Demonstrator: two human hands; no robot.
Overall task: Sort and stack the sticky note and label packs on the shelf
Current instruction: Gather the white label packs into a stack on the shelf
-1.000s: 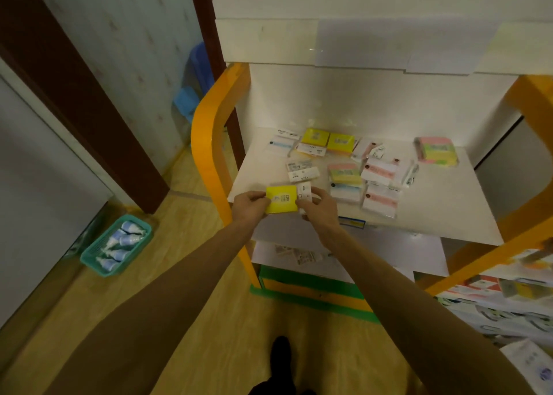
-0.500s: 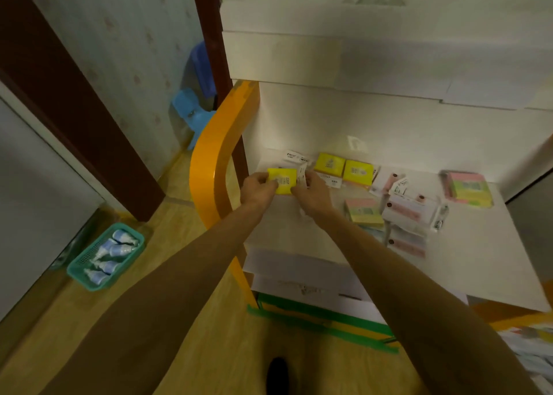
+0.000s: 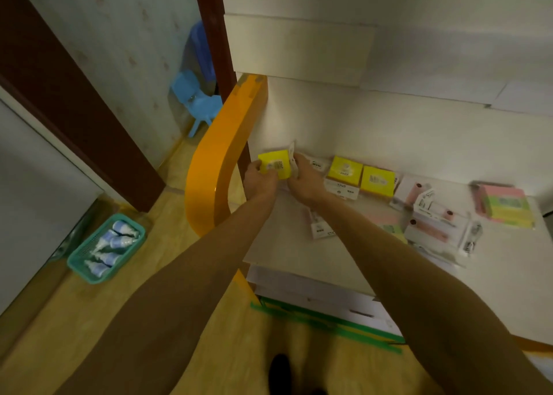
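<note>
Shelf (image 3: 287, 254) corner: yellow pack (image 3: 275, 165) between hands.

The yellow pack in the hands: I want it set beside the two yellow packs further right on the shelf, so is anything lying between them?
Yes. The right hand and white label packs lie between the held yellow pack and the two yellow packs.

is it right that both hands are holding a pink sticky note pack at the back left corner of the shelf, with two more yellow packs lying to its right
Not quite: the pack is yellow, not pink. The head view shows the left hand and right hand holding a yellow sticky note pack at the back left corner of the shelf, with two more yellow packs lying to its right.
</note>
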